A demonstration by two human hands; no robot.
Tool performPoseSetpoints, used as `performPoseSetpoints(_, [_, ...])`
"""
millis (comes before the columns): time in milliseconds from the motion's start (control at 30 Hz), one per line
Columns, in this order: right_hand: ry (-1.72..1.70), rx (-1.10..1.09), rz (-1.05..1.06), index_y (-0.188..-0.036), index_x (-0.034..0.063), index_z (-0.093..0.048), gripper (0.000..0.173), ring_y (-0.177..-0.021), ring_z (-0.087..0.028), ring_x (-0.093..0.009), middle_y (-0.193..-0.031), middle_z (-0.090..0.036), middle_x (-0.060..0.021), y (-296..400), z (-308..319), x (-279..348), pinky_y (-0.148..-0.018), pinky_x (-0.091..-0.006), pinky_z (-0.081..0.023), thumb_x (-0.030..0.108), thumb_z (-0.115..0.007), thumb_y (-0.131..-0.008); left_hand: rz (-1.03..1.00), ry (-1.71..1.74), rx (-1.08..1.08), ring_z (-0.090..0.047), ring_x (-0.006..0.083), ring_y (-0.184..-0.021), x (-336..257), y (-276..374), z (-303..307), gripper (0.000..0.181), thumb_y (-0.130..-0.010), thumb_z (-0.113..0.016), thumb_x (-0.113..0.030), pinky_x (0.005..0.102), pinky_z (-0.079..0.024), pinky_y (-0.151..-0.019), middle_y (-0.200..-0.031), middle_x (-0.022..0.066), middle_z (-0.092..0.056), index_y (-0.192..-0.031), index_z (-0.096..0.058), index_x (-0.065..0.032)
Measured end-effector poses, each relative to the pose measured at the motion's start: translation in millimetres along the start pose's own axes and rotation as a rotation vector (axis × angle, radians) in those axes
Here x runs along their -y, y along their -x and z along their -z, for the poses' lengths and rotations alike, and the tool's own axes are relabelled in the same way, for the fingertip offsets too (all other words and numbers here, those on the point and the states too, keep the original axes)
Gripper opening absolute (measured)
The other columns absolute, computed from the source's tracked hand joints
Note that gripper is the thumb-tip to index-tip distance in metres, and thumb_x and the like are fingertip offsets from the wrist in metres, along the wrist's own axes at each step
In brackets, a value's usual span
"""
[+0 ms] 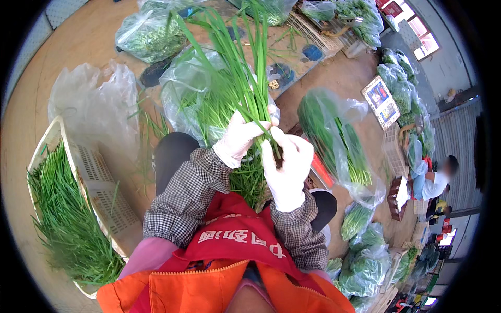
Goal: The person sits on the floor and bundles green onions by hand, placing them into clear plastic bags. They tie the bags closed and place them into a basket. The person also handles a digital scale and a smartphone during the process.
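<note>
My left hand [242, 137], in a white glove, holds a bunch of long green chives [256, 92] upright before me, leaves fanning away from my body. At the bunch's lower end, my gloved right hand [289, 168] has thumb and forefinger around a few stalks; the exact contact is partly hidden. Beneath the bunch, an opened clear plastic bag [172, 92] contains more chives [199, 105]. Loose green leaves [246, 180] lie between my knees, below my hands.
At left stands a cream plastic crate [103, 187] full of chives [74, 219], beside a crumpled plastic bag [94, 101]. Bagged chives [332, 137] and a red object [321, 168] are at right. More bagged greens [152, 37] lie farther off. Another person [434, 182] is at far right.
</note>
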State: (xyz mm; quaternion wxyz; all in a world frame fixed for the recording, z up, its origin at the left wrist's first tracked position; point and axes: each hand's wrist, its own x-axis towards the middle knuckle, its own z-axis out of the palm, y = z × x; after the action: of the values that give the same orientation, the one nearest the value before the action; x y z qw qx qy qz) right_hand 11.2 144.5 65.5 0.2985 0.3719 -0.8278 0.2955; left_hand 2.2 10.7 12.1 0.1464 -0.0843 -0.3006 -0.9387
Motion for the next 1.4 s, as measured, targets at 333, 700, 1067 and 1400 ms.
performPoseSetpoints(333, [-0.504, 0.129, -0.363, -0.091, 0.001, -0.063, 0.013, -0.068, -0.058, -0.015, -0.083, -0.059, -0.0082, 4, -13, -16, -0.063, -0.0269, -0.045, 0.008, -0.068, -0.082, 0.079, 0.175, 0.098, -0.052, 0.0333, -0.117, -14, 1, -6, 0.071, -0.077, -0.061, -0.004, 0.0449, -0.044, -0.097, -0.131, 0.0192, -0.044, -0.139, -0.028, -0.0051])
performPoseSetpoints(700, [-0.526, 0.281, -0.46, -0.092, -0.0019, -0.065, 0.015, -0.07, -0.054, -0.008, -0.083, -0.059, -0.0041, 2, -8, -26, -0.065, -0.0219, -0.043, 0.009, -0.067, -0.083, 0.083, 0.023, 0.04, -0.056, 0.0226, -0.109, -3, 3, -8, 0.062, -0.079, -0.06, 0.0, 0.036, -0.046, -0.094, -0.126, 0.0121, -0.048, -0.135, -0.035, -0.004])
performPoseSetpoints(1067, [-0.359, -0.19, -0.433, -0.082, 0.0013, -0.065, 0.007, -0.069, -0.061, -0.023, -0.078, -0.063, -0.0111, 18, -34, -15, -0.063, -0.0315, -0.048, 0.008, -0.068, -0.081, -0.053, -0.076, -0.122, -0.061, 0.0193, -0.09, 4, 13, -13, 0.049, -0.079, -0.059, 0.004, 0.0322, -0.05, -0.081, -0.1, 0.0088, -0.062, -0.125, -0.046, -0.006])
performPoseSetpoints(1400, [-0.316, 0.09, -0.265, -0.093, 0.0038, -0.062, 0.012, -0.082, -0.058, -0.023, -0.085, -0.059, -0.0102, 21, -50, -33, -0.069, -0.035, -0.049, 0.01, -0.056, -0.085, 0.062, -0.298, -0.215, -0.059, 0.0243, -0.101, -3, 6, -5, 0.051, -0.076, -0.057, 0.008, 0.0364, -0.049, -0.087, -0.113, 0.0157, -0.058, -0.125, -0.046, 0.0042])
